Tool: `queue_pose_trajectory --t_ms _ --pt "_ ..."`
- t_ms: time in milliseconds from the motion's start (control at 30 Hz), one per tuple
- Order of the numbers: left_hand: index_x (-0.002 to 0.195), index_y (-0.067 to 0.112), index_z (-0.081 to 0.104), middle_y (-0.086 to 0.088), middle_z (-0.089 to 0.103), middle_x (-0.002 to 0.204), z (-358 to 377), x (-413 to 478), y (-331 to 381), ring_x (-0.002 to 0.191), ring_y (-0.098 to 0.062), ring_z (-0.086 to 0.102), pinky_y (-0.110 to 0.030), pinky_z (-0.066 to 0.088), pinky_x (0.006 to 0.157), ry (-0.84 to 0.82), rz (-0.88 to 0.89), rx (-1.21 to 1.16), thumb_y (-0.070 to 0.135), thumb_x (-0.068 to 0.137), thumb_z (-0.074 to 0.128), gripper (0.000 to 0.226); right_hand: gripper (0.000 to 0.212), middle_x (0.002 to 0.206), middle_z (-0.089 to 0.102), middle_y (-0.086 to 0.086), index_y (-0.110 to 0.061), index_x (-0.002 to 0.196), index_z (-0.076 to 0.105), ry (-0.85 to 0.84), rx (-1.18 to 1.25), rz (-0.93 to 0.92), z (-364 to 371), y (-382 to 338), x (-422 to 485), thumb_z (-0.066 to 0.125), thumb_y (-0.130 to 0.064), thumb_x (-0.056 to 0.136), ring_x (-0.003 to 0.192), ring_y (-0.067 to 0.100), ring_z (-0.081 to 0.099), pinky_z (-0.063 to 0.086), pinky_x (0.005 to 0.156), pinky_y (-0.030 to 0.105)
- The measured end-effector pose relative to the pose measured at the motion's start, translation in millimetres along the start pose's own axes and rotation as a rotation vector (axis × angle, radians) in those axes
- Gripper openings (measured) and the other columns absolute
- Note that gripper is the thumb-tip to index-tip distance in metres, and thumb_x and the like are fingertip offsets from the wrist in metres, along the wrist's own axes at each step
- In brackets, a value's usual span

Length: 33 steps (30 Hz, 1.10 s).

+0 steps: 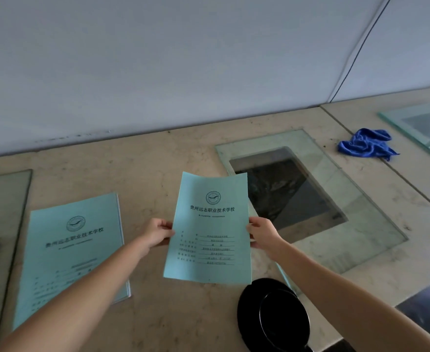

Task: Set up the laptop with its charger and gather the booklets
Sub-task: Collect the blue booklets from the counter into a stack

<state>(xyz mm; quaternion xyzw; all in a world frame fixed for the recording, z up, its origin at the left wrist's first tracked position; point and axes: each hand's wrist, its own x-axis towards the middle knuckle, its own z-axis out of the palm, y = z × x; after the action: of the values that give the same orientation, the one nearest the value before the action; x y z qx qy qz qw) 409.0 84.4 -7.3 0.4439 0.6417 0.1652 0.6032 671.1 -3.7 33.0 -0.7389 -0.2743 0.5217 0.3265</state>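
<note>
Pale green, a booklet (pixel 69 252) lies flat on the bench (pixel 148 174) at left. The left hand (pixel 156 235) and right hand (pixel 263 235), arms outstretched, each clamp their grip on a side edge of a second booklet (pixel 209 229), held above the bench. A blue cloth (pixel 366 146) lies far right.

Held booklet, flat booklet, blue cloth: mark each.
Held booklet (pixel 210 224): head view, cover middle.
Flat booklet (pixel 74 240): head view, upper cover, under the seal.
Blue cloth (pixel 366 144): head view, middle of the bunch.
</note>
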Motion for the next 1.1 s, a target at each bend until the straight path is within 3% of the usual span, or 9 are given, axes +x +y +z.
queue_pose_trajectory --t_ms 100,200,433,600,700,933,1100 --pt "0.082 0.004 0.057 -0.026 0.063 0.103 -29.7 -18.9 -10.8 0.076 -0.027 0.064 -0.028 0.06 0.065 0.013 0.013 -0.074 -0.012 0.085 0.057 0.016 0.031 0.093 0.071 0.001 -0.016 0.1 0.065 -0.028 -0.022 -0.016 26.9 -10.2 -13.1 0.04 0.002 0.094 0.081 0.015 0.069 0.055 0.055 0.023" --pt "0.082 0.002 0.057 -0.022 0.063 0.101 -64.7 -37.3 -26.0 0.08 -0.029 0.063 -0.037 0.056 0.08 0.049 0.003 -0.128 -0.012 0.085 0.057 0.015 0.031 0.093 0.072 0.002 -0.019 0.093 0.065 -0.061 -0.061 -0.036 60.6 -17.9 -23.7 0.042 0.001 0.093 0.083 0.017 0.069 0.056 0.06 0.027" --pt "0.082 0.002 0.058 -0.025 0.064 0.101 -153.6 -74.8 -81.1 0.087 -0.033 0.063 -0.043 0.052 0.087 0.17 -0.035 -0.243 -0.014 0.082 0.059 0.015 0.029 0.097 0.073 0.004 -0.011 0.104 0.069 -0.152 -0.16 -0.111 154.4 -26.4 -44.5 0.045 0.0 0.092 0.091 0.019 0.07 0.059 0.068 0.032" --pt "0.087 0.003 0.061 -0.018 0.067 0.094 -210.2 -95.6 -112.4 0.09 -0.032 0.067 -0.029 0.054 0.066 0.242 -0.079 -0.296 -0.009 0.082 0.061 0.013 0.03 0.094 0.073 0.008 -0.017 0.089 0.07 -0.169 -0.268 -0.176 220.5 -32.4 -54.1 0.044 -0.001 0.092 0.094 0.027 0.069 0.058 0.08 0.047" --pt "0.086 0.006 0.061 -0.015 0.067 0.093 -234.3 -102.1 -124.2 0.082 -0.026 0.066 -0.027 0.054 0.061 0.279 -0.073 -0.304 -0.007 0.082 0.061 0.013 0.033 0.091 0.073 0.007 -0.021 0.08 0.069 -0.167 -0.303 -0.189 253.3 -37.6 -56.9 0.044 -0.002 0.09 0.094 0.028 0.069 0.058 0.08 0.048" --pt "0.093 0.005 0.064 -0.003 0.066 0.079 -261.0 -96.8 -146.9 0.064 -0.012 0.063 -0.025 0.049 0.055 0.338 -0.049 -0.17 -0.003 0.082 0.064 0.014 0.032 0.083 0.071 0.01 -0.013 0.086 0.072 -0.166 -0.357 -0.178 297.6 -38.9 -43.7 0.043 0.0 0.087 0.079 0.025 0.066 0.058 0.077 0.05" --pt "0.097 0.005 0.064 -0.001 0.064 0.08 -265.6 -87.9 -152.5 0.066 -0.011 0.062 -0.019 0.051 0.05 0.334 -0.063 -0.109 -0.002 0.081 0.065 0.017 0.025 0.094 0.07 0.024 0.005 0.091 0.067 -0.144 -0.415 -0.169 308.1 -32.7 -27.0 0.043 0.002 0.085 0.073 0.027 0.062 0.053 0.078 0.06"
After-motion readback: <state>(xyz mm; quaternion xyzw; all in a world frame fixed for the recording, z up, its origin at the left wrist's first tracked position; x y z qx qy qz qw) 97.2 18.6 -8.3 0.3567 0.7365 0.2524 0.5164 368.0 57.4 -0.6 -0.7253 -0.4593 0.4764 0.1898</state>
